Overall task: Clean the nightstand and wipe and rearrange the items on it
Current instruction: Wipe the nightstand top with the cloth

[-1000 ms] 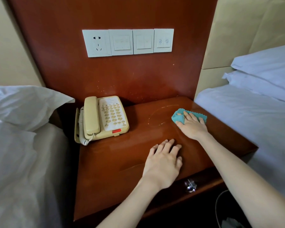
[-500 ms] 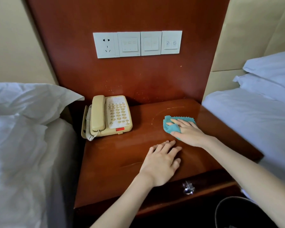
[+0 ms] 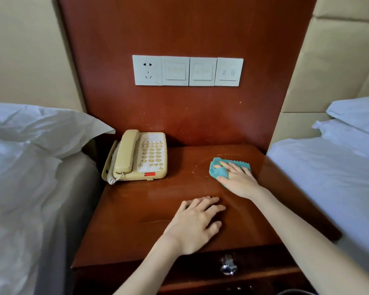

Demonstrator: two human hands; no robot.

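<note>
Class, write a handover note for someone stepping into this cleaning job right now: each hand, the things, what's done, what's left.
Left hand: flat on the nightstand top near its front, holding nothing.
Right hand: fingers spread, pressing the teal cloth onto the top's back right.
Telephone: back left, handset cradled.
Done: damp streaks by the cloth suggest that patch is wiped.
Left: probably the remaining top, then wiping and repositioning the telephone.
</note>
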